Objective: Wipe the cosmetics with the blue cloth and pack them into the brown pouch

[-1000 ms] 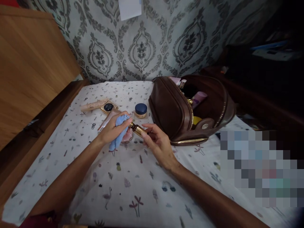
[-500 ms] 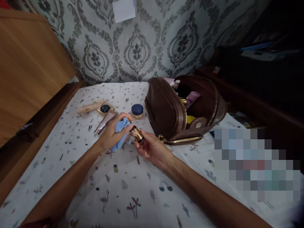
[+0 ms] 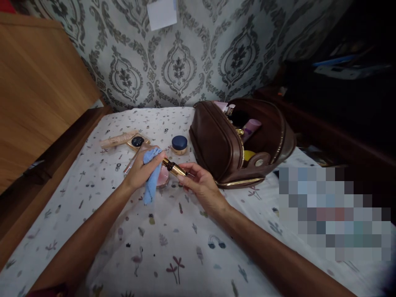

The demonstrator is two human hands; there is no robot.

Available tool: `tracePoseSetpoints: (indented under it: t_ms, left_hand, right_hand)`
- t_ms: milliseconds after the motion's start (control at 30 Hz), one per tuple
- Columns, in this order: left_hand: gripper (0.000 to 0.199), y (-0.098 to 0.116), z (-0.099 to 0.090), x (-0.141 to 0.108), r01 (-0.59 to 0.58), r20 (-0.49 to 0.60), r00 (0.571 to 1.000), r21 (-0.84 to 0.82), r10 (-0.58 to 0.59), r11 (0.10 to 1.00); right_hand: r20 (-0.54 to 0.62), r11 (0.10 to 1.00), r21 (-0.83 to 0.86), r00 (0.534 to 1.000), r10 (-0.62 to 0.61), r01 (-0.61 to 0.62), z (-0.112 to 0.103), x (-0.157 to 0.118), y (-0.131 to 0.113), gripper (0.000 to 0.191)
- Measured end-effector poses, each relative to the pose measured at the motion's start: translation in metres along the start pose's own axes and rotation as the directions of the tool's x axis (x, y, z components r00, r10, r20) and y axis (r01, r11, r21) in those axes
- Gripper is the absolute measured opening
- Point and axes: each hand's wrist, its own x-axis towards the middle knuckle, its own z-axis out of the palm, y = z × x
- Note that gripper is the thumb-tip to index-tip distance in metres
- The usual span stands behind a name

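My left hand point(image 3: 138, 174) is closed round a crumpled blue cloth point(image 3: 151, 186), whose end hangs below the fingers. One end of a slim gold and black cosmetic tube point(image 3: 177, 169) sits against the cloth at my left fingertips. Pinched by its other end, the tube reaches across to my right hand point(image 3: 204, 186). Underneath it, a round pink compact point(image 3: 163, 177) lies partly covered by the cloth. Behind the left hand is a shiny pinkish squeeze tube point(image 3: 131, 161), mostly hidden. A dark-lidded jar point(image 3: 179, 144) stands just beyond both hands.
To the right, a brown leather bag point(image 3: 213, 144) is unzipped, with a pink tube point(image 3: 251, 128) and other items inside. A beige tube point(image 3: 116, 140) and a gold square case point(image 3: 137, 142) lie at the back left. Wooden furniture point(image 3: 43, 78) borders the patterned sheet point(image 3: 154, 255).
The gold tube has turned so that more of its length shows between my hands. My left hand and the cloth have shifted slightly left, uncovering more of the pink compact.
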Motion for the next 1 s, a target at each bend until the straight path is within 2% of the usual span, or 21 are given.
tracePoseSetpoints:
  t_ms: [100,167,267,367,467,600,667,733,833,933,1000]
  left_hand:
    - [0.035,0.003,-0.002,0.0,-0.036,0.094,0.995,0.015,0.035,0.999]
    - [0.036,0.005,-0.003,0.0,-0.038,0.12,0.992,0.013,0.036,0.999]
    - [0.039,0.006,0.001,-0.002,-0.037,0.045,0.998,0.027,0.036,0.999]
    - [0.045,0.004,0.013,-0.008,0.07,0.009,0.998,-0.137,-0.069,0.988]
    - [0.05,0.0,0.031,-0.018,0.234,0.125,0.971,-0.308,-0.205,0.922]
    - [0.052,-0.001,0.04,-0.024,0.274,0.19,0.955,-0.262,-0.229,0.925]
    - [0.053,0.004,0.035,-0.023,0.236,0.17,0.964,-0.187,-0.205,0.954]
    - [0.05,0.01,0.025,-0.02,0.139,0.15,0.98,-0.064,-0.128,0.988]
    - [0.046,0.015,0.008,-0.02,-0.042,0.203,0.979,0.194,0.001,0.98]
    - [0.05,0.012,-0.005,-0.025,-0.179,0.318,0.947,0.387,0.051,0.904]
    - [0.052,0.007,-0.008,-0.029,-0.226,0.365,0.929,0.424,0.062,0.877]
  right_hand:
    - [0.054,0.991,0.099,0.995,0.079,-0.085,-0.001,0.0,-0.001,0.052]
    - [0.112,0.973,0.16,0.982,0.149,-0.166,-0.003,0.0,-0.001,0.049]
    - [0.17,0.951,0.212,0.967,0.19,-0.224,-0.002,0.0,-0.001,0.048]
    - [0.203,0.943,0.241,0.962,0.184,-0.231,0.002,-0.002,-0.001,0.054]
    - [0.198,0.936,0.279,0.967,0.163,-0.215,0.004,-0.003,0.002,0.058]
    - [0.188,0.946,0.279,0.975,0.114,-0.165,0.002,-0.001,0.005,0.067]
    - [0.171,0.975,0.174,0.98,0.105,-0.135,0.0,-0.001,0.004,0.069]
    - [0.111,0.997,0.026,0.992,0.067,-0.07,-0.001,-0.002,0.0,0.067]
    - [0.005,0.977,-0.144,0.988,-0.157,0.156,-0.001,-0.007,-0.011,0.059]
    - [0.038,0.913,-0.205,0.935,-0.352,0.352,0.0,-0.013,-0.023,0.047]
    - [0.085,0.903,-0.203,0.925,-0.369,0.379,0.0,-0.019,-0.031,0.042]
